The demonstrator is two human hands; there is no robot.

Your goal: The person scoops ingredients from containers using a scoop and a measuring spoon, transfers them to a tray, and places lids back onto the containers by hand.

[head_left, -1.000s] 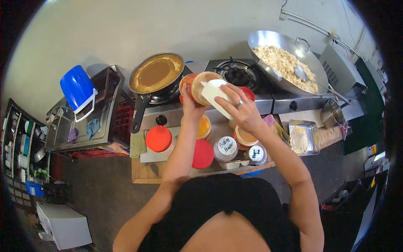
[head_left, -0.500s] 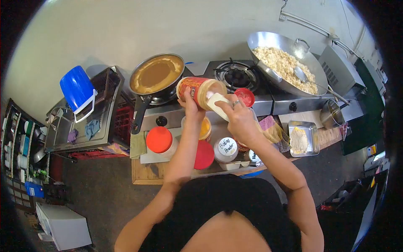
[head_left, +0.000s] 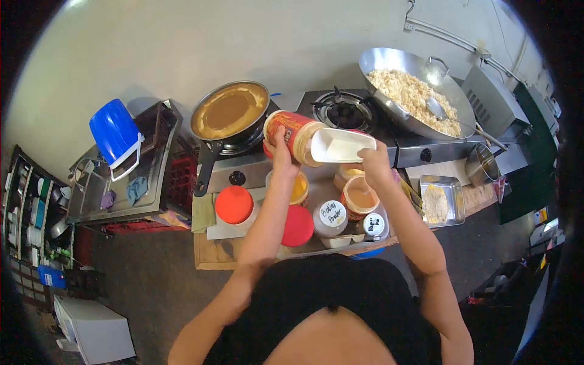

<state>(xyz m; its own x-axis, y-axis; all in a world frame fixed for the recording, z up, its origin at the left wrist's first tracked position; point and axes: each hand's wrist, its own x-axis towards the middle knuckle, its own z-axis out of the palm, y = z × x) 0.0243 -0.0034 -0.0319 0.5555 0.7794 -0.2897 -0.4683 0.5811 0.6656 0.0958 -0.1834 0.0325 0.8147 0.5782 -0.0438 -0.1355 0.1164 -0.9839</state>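
Observation:
My left hand (head_left: 283, 152) is wrapped round a jar (head_left: 291, 129) with a red label, tilted so its mouth faces right. At that mouth is a white scoop (head_left: 344, 145), its handle end gripped by my right hand (head_left: 376, 163). Some pale content shows in the scoop. Below my hands stand an open tub (head_left: 360, 196), a white-lidded jar marked Baking Powder (head_left: 330, 214) and a smaller white-lidded jar (head_left: 374, 225). A red-lidded jar (head_left: 234, 204), another red lid (head_left: 297, 225) and a container with yellow content (head_left: 300, 188) are near my left forearm.
A frying pan (head_left: 231, 112) of brown liquid sits on the left burner. At right, a large wok (head_left: 389, 59) holds rice-like food and a metal ladle (head_left: 435, 108). A metal tray (head_left: 453, 201) with pale powder lies right of my right forearm. A blue bucket (head_left: 114, 131) stands by the sink.
The scoop has come partly out of the jar toward the right, with my right hand moving right and its inside now showing. The open tub below is now uncovered to view.

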